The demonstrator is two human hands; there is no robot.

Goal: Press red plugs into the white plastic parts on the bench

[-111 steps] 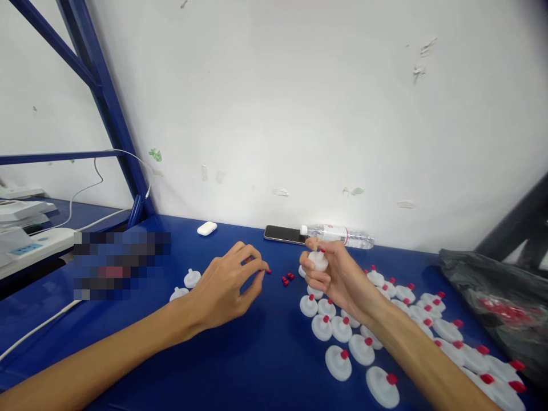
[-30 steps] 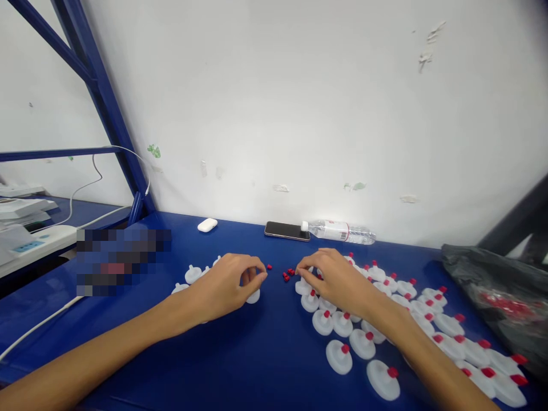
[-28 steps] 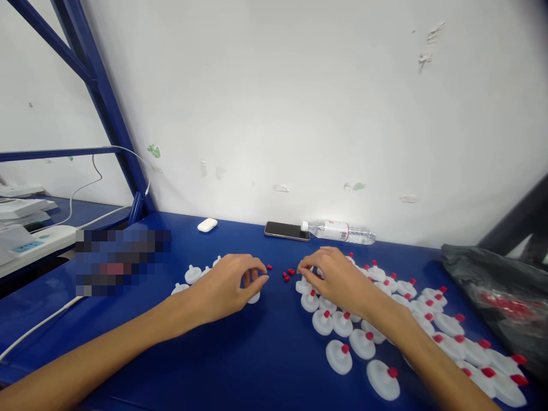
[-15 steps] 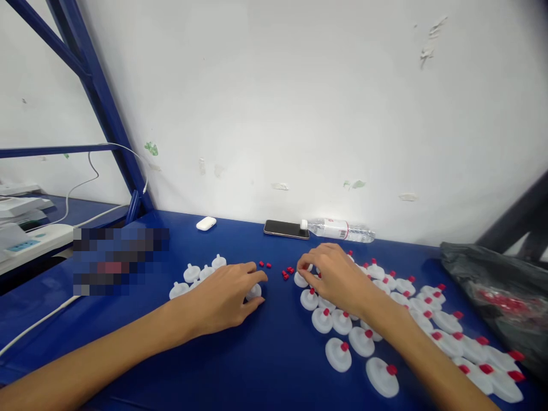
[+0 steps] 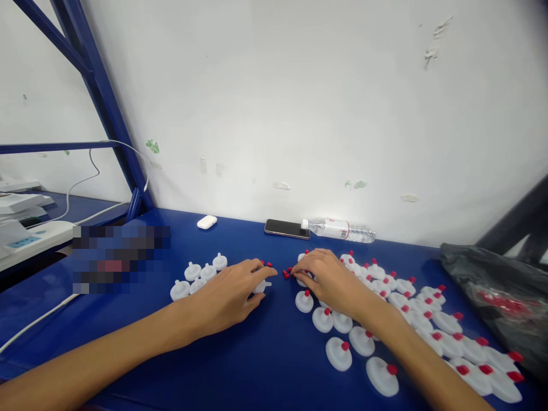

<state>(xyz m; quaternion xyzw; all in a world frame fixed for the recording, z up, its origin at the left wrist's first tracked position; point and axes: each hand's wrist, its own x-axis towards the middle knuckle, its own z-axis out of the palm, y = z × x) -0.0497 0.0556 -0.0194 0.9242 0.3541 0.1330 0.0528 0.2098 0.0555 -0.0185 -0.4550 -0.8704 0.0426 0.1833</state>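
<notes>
My left hand [image 5: 226,291] holds a white disc-shaped plastic lid [image 5: 261,286] between thumb and fingers; its thin spout points right, with no red cap visible on it. Several similar white lids with bare spouts [image 5: 208,272] stand beyond and left of that hand. In the gap between my hands lie a few small red caps [image 5: 286,274]. My right hand [image 5: 327,279] reaches its fingertips to these caps, the thumb apart from them. Around and under my right forearm are many white lids with red caps on their spouts [image 5: 338,354].
A blue table [image 5: 257,359] meets a white wall. Along its back lie a white earphone case [image 5: 207,222], a black phone [image 5: 286,229] and a clear bottle [image 5: 338,229]. At right is a dark plastic bag [image 5: 479,274] with red pieces; a white power strip [image 5: 38,240] sits left.
My right hand has moved slightly left, its fingertips now at the loose red caps. A capped lid near it has shifted left. The lid in my left hand has turned, its spout now pointing right.
</notes>
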